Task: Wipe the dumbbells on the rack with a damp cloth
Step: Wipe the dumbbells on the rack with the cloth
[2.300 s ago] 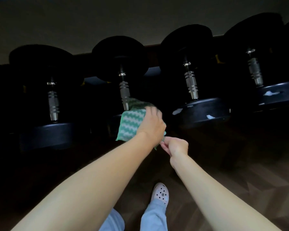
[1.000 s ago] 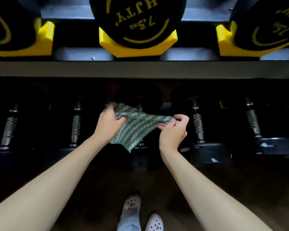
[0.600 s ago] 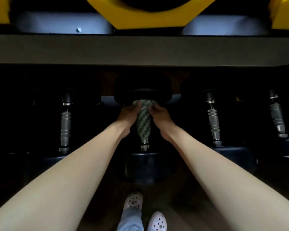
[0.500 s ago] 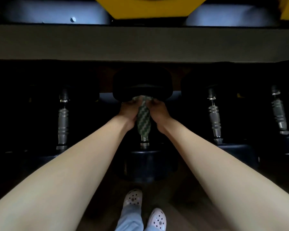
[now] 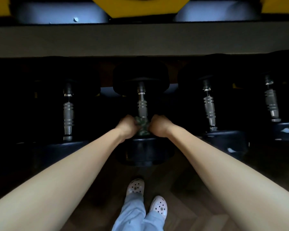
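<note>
Cloth (image 5: 141,129) wrapped round dumbbell handle (image 5: 142,104)
Left grip (image 5: 127,127) and right grip (image 5: 158,126) both curl tight on it.

floor (image 5: 187,184): dark wood, herringbone pattern | light: dim, deep shadows

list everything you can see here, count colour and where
dumbbells: five showing, black heads with silver handles, lower shelf; leftmost cut off by the edge
cloth: one, green patterned, round the near end of the middle handle
rack shelf: one, grey, across the top
cradles: three partly seen, yellow, top edge
floor: brown wood, bottom
clogs: two, pale, bottom centre
trousers: light blue, bottom centre
left hand: grips the cloth's left side
right hand: grips the cloth's right side
</note>
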Available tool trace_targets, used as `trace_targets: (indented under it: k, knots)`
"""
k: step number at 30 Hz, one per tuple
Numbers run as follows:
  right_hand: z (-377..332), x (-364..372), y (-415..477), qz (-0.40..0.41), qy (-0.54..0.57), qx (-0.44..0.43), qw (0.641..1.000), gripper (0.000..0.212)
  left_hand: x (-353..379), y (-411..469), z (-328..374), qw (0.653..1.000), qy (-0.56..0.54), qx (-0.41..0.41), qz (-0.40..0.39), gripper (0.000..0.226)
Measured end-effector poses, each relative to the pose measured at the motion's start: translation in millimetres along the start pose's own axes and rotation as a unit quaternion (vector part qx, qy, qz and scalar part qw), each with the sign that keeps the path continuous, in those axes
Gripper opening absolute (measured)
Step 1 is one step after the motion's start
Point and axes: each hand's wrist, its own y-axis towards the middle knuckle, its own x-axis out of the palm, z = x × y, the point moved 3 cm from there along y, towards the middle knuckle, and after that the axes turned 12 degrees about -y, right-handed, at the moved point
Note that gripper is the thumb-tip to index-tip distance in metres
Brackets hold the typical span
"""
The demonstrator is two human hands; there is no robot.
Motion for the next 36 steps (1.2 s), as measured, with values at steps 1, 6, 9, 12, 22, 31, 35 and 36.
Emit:
trace_targets:
  k: [1, 6, 9, 12, 22, 31, 35, 36]
  knots:
    - [-3, -3, -7, -0.005, -0.014, -0.010, 1.000, 0.035, 0, -4, 3, 0.999, 0.042, 0.005, -0.018, 0.019]
    - [-14, -36, -37, -0.058, -0.020, -0.109, 0.992, 0.015, -17, -15, 17, 0.984, 0.143, 0.003, -0.110, 0.020]
    - [-14, -44, -56, -0.054, -0.004, -0.112, 0.992, 0.009, -28, -34, 31, 0.975, 0.173, 0.019, -0.135, 0.014]
    - [-10, -54, -81, -0.066, 0.112, -0.109, 0.985, 0.005, -41, -56, 44, 0.978, 0.141, 0.026, -0.150, 0.019]
    - [35, -56, -160, 0.086, 0.383, -0.026, 0.919, 0.018, -61, -120, 90, 0.986, -0.057, 0.142, -0.066, 0.041]
    - [94, -97, -210, 0.270, 0.171, -0.025, 0.947, 0.028, -23, -136, 138, 0.966, -0.044, 0.241, -0.080, 0.035]
    - [124, -97, -227, 0.245, 0.071, -0.023, 0.967, 0.026, 0, -138, 157, 0.958, 0.059, 0.279, -0.027, 0.037]
    - [134, -96, -229, 0.266, 0.073, -0.003, 0.961, 0.024, 7, -138, 162, 0.949, 0.087, 0.301, -0.019, 0.034]
